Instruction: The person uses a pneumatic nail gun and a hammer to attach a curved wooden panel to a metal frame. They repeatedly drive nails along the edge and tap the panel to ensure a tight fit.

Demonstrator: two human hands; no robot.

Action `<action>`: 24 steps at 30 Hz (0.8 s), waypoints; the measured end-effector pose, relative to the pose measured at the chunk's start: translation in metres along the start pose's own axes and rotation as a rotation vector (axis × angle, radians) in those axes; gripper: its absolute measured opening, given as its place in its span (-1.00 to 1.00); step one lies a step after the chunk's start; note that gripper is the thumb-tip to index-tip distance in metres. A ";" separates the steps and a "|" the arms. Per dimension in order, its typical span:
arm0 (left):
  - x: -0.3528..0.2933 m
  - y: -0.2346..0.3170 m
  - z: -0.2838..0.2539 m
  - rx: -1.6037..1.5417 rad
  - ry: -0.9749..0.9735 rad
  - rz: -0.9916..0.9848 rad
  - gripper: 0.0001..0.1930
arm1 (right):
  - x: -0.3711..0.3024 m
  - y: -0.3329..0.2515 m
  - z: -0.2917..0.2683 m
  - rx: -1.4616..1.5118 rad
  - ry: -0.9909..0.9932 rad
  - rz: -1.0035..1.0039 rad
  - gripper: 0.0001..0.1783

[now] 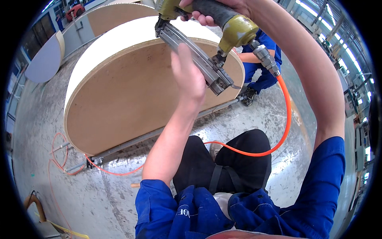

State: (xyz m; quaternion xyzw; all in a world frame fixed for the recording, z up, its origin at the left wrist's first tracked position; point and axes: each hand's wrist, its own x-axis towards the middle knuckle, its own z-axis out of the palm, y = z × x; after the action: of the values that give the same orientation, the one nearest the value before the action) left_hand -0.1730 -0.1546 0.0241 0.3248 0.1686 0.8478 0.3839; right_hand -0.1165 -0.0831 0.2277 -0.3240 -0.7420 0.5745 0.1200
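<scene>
A pneumatic nail gun (238, 32), olive-yellow with a dark grip and a long grey metal magazine, is held up in front of me, above the near edge of a large curved panel piece. My right hand (207, 14) is closed around its grip at the top; part of that hand is cut off by the frame. Against the magazine lies my left hand (190, 79), slightly blurred, its thumb across the metal and other fingers partly hidden. An orange air hose (287, 115) runs from the metal coupling at the gun's end down across my knees.
The half-round wooden piece (131, 95) with a white curved side rests on metal bars (151, 137). Behind its right end crouches a person in blue (260, 63). Thin orange hose (53, 159) loops on the floor at left. More curved panels (45, 59) stand farther back.
</scene>
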 end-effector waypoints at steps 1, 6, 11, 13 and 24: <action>-0.002 0.002 0.000 0.010 -0.002 -0.027 -0.67 | -0.001 0.000 -0.001 -0.001 0.006 0.010 -0.71; -0.003 0.008 -0.001 0.031 -0.005 -0.094 -0.56 | 0.003 0.000 0.003 -0.001 0.034 0.006 -0.72; -0.001 0.009 0.008 -0.094 -0.065 -0.004 -0.65 | 0.003 -0.001 -0.002 0.022 0.028 0.009 -0.76; 0.002 0.011 0.014 -0.115 -0.060 0.018 -0.69 | 0.000 -0.003 -0.002 0.046 0.022 0.030 -0.77; 0.004 0.005 0.001 -0.005 0.051 0.056 -0.68 | 0.005 -0.008 0.006 0.006 -0.007 0.006 -0.73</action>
State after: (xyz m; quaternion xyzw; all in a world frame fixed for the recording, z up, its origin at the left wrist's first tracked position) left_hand -0.1771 -0.1551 0.0290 0.3066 0.1670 0.8666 0.3564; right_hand -0.1259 -0.0857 0.2330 -0.3237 -0.7399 0.5781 0.1165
